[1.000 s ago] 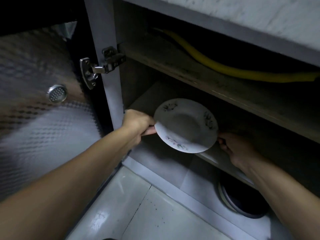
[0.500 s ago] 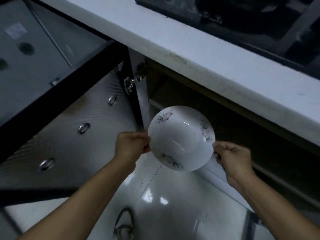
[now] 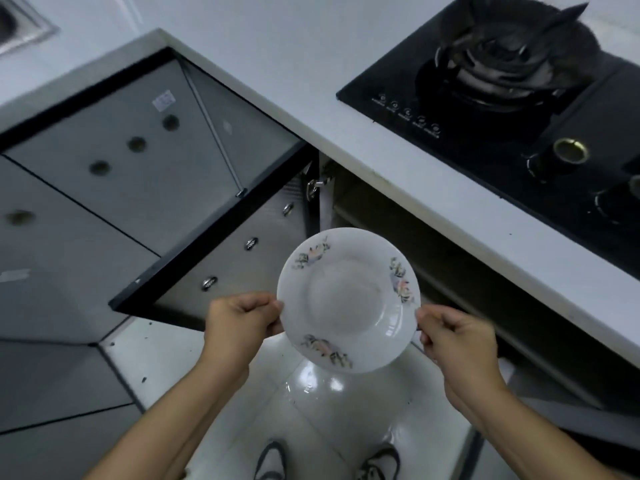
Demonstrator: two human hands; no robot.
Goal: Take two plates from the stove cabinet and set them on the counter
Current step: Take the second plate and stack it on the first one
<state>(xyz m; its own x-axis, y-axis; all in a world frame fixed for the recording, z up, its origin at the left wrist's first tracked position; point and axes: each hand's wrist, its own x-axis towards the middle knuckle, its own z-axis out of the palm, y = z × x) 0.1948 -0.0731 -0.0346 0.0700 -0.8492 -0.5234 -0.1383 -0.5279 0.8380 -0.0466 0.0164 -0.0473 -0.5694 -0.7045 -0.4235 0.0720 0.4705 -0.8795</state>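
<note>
Two forearms extend forward from the bottom edge, above two sandalled feet (image 3: 377,464) on a glossy tiled floor (image 3: 221,358). The left hand (image 3: 240,322) is curled, thumb on top and fingers underneath, pinching the left rim of a white plate (image 3: 348,299) with floral motifs. The right hand (image 3: 453,336) mirrors this grip on the right rim, its knuckles bent. The plate is held roughly level in the air, face up, in front of the open stove cabinet (image 3: 398,237) and lower than the counter (image 3: 311,64). The cabinet door (image 3: 221,244) stands swung out to the left. Farther back, a black gas hob (image 3: 502,98) is set into the white counter.
</note>
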